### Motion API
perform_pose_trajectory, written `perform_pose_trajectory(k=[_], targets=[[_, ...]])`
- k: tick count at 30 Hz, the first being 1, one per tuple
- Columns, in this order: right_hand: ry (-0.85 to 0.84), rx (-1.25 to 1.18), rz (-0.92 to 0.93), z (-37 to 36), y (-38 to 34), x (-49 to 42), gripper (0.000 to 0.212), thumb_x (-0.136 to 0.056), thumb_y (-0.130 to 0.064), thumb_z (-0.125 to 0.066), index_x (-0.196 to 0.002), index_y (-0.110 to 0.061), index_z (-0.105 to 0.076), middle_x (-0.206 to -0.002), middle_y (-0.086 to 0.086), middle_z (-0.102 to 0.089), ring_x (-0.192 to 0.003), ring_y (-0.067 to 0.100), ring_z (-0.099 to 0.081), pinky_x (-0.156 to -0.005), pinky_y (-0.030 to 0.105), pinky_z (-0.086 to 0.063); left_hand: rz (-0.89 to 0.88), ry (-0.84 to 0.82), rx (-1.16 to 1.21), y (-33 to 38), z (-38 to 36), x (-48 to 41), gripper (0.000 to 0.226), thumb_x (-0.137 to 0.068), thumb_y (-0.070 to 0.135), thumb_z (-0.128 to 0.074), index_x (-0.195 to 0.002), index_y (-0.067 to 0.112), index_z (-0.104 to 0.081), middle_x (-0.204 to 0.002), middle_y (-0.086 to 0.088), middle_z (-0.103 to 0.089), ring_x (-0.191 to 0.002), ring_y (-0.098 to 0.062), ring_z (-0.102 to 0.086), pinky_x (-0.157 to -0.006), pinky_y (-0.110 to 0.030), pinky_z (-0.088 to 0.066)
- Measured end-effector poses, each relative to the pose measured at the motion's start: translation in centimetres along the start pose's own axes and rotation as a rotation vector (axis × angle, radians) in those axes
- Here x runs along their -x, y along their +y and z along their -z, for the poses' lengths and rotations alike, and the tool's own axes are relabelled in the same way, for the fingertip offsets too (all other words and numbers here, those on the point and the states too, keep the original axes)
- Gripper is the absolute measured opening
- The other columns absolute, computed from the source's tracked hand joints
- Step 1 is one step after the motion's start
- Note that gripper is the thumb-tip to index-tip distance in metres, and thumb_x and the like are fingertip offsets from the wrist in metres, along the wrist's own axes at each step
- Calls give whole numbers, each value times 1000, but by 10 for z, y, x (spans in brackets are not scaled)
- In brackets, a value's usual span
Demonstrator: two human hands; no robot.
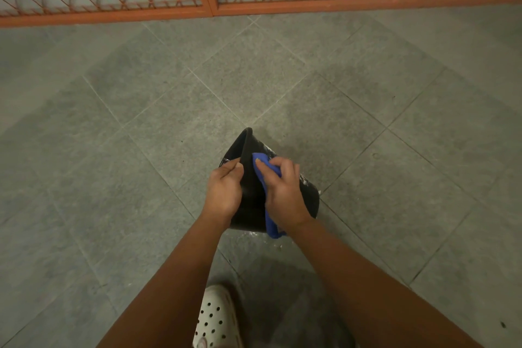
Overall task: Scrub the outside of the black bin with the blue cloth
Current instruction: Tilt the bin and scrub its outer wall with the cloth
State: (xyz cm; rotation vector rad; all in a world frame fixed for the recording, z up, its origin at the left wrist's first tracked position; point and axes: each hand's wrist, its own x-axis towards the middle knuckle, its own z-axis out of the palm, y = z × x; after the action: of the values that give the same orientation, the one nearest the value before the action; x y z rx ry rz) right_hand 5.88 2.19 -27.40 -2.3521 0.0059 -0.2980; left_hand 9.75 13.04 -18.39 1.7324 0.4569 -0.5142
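The black bin [251, 200] lies tipped on the grey tiled floor, its open rim pointing up and to the left. My left hand [223, 192] pinches the rim, thumb outside and fingers inside. My right hand [285, 195] presses the blue cloth [261, 162] flat against the bin's outer wall. One end of the cloth hangs below my right wrist. White soapy streaks show on the wall to the right of my fingers. Both hands hide much of the bin's middle.
An orange metal lattice fence [209, 7] runs along the far edge of the floor. My foot in a white perforated clog [216, 316] stands just below the bin. A wet patch [254, 237] with foam specks lies under the bin's base.
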Motion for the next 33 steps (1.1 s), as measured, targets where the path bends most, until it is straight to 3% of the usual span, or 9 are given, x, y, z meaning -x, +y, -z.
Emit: perform_pose_trajectory(k=[3, 7, 11, 17, 20, 22, 26, 30, 33], targets=[[4, -7, -63, 3, -3, 3, 46, -80, -2, -54, -125, -12, -54, -114, 14, -47, -102, 26, -42, -88, 35, -44, 21, 24, 12, 0, 0, 0, 28, -99, 15, -42, -99, 14, -70, -89, -7, -72, -87, -21, -68, -77, -30, -51], [-56, -6, 101, 3, -10, 29, 56, -82, -4, -67, -133, -17, -47, -122, 11, -40, -109, 25, -40, -96, 26, -34, 59, 43, 51, 0, -1, -4, 29, -99, 13, -39, -101, 7, -68, -95, -12, -70, -89, -22, -66, -80, -31, -52], [-31, 30, 168, 1, -13, 23, 47, -87, -9, -58, -133, -14, -48, -121, 12, -40, -105, 28, -42, -91, 32, -41, 33, 55, 32, -4, -3, -4, 28, -99, 15, -40, -101, 6, -66, -99, -14, -68, -96, -25, -64, -91, -39, -51], [-23, 14, -231, 6, -13, -14, 47, -84, -4, -53, -128, -21, -53, -123, 16, -43, -113, 31, -38, -97, 41, -37, 3, 61, 38, -3, -10, -2, 30, -99, 18, -41, -96, 24, -70, -93, -6, -72, -94, -25, -67, -92, -47, -51], [53, -60, -214, 4, -20, 3, 32, -89, -17, -48, -119, -24, -55, -120, 12, -44, -111, 24, -41, -99, 23, -33, -26, 36, -25, -2, -9, 0, 31, -99, 17, -40, -98, 28, -69, -95, -2, -71, -95, -20, -66, -93, -45, -50], [9, -42, -146, 3, -19, 13, 39, -86, -14, -48, -122, -29, -53, -125, 10, -41, -116, 22, -36, -98, 16, -25, -58, 0, -47, -3, -8, 1, 31, -99, 17, -41, -96, 31, -68, -97, 0, -71, -96, -18, -66, -94, -44, -50], [16, 27, -113, 4, -6, -2, 53, -80, -4, -57, -131, -12, -49, -119, 17, -47, -107, 27, -40, -95, 31, -37, -103, -71, -120, -3, -3, 2, 28, -100, 22, -41, -107, 29, -67, -98, 1, -71, -97, -16, -66, -91, -39, -52], [24, 33, -260, 4, -4, -11, 46, -84, -4, -57, -129, -10, -54, -118, 17, -49, -105, 31, -45, -92, 43, -46, -40, -86, -128, 2, 5, 3, 25, -98, 20, -43, -101, 23, -68, -94, -4, -71, -94, -22, -66, -82, -34, -52], [81, 16, -295, 0, -9, 1, 38, -89, -8, -53, -127, -9, -55, -117, 17, -49, -106, 30, -45, -93, 43, -46, 66, -98, -95, 4, 7, 0, 23, -94, 21, -46, -91, 16, -68, -89, -11, -70, -91, -33, -66, -84, -47, -53]])
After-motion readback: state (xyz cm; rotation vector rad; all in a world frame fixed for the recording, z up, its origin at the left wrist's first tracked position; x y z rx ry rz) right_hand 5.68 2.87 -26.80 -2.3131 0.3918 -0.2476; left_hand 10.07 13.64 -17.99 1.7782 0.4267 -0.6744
